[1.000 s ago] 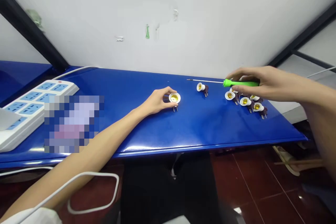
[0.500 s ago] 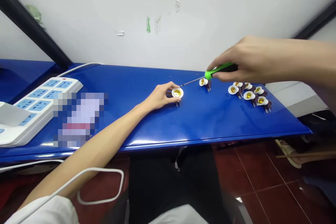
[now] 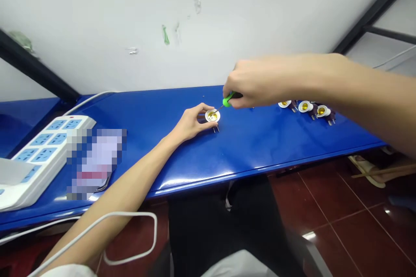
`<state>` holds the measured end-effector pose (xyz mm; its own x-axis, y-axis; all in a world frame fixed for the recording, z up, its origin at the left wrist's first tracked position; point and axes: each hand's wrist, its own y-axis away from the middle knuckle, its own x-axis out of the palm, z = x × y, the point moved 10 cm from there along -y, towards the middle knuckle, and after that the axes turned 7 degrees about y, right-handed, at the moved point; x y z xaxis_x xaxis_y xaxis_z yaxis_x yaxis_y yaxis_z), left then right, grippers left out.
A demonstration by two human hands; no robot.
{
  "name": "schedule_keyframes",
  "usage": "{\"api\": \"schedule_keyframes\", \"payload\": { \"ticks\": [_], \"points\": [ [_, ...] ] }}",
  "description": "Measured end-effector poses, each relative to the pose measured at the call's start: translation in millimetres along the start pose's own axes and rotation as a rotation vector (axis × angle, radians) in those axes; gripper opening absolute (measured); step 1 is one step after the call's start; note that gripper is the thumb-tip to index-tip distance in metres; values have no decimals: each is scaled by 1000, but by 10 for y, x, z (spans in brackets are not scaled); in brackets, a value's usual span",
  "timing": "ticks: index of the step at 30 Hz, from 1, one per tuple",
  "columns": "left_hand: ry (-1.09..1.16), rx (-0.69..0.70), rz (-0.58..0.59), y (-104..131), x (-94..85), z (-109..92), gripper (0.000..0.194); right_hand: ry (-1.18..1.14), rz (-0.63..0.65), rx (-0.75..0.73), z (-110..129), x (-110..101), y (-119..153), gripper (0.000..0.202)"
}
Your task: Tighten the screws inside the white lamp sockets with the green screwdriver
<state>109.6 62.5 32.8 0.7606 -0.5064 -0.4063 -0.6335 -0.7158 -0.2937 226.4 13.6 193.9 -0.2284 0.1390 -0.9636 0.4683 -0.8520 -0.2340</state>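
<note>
My left hand [image 3: 193, 122] grips a white lamp socket [image 3: 212, 116] by its sides, the brass-coloured inside facing up towards me. Two metal plug pins stick out of its near side. In my right hand [image 3: 243, 85] is a screwdriver [image 3: 226, 101] with a green and black handle, mostly covered by the fingers. Its thin shaft slants down to the left, and the tip reaches into the mouth of the socket. Whether the tip touches a screw is too small to tell.
Several more lamp sockets [image 3: 304, 106] with dark plugs lie at the right, partly behind my right forearm. A white power strip [image 3: 69, 138] and a blurred-out flat object [image 3: 99, 160] lie left on the blue table [image 3: 182, 173]. A white cable [image 3: 130, 214] loops over my left arm.
My right hand has moved left and brought the screwdriver tip from beside the rim into the lamp socket. The left hand keeps its hold. The camera view has shifted and tilted a little.
</note>
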Motion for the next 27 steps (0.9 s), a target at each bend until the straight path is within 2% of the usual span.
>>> {"api": "schedule_keyframes", "payload": {
  "ticks": [1, 2, 4, 7, 12, 16, 20, 27],
  "points": [
    [3, -5, 1, -1, -1, 4, 55, 104, 204, -12, 99, 153, 24, 36],
    [7, -9, 0, -2, -3, 6, 54, 197, 321, -24, 181, 218, 56, 33],
    [12, -12, -2, -3, -8, 5, 54, 349, 379, 50, 218, 187, 77, 32],
    [16, -18, -7, -4, -17, 7, 53, 412, 392, 91, 241, 172, 76, 35],
    [6, -32, -8, -5, -23, 17, 53, 314, 361, 23, 287, 217, 53, 44],
    [-6, -23, -12, -3, -28, 2, 54, 442, 421, 68, 239, 219, 85, 35],
    [-1, -30, -22, 0, -33, -3, 52, 525, 531, 6, 290, 247, 134, 21],
    [16, -42, -28, -5, -32, -11, 52, 542, 545, -49, 343, 247, 119, 27]
  ]
}}
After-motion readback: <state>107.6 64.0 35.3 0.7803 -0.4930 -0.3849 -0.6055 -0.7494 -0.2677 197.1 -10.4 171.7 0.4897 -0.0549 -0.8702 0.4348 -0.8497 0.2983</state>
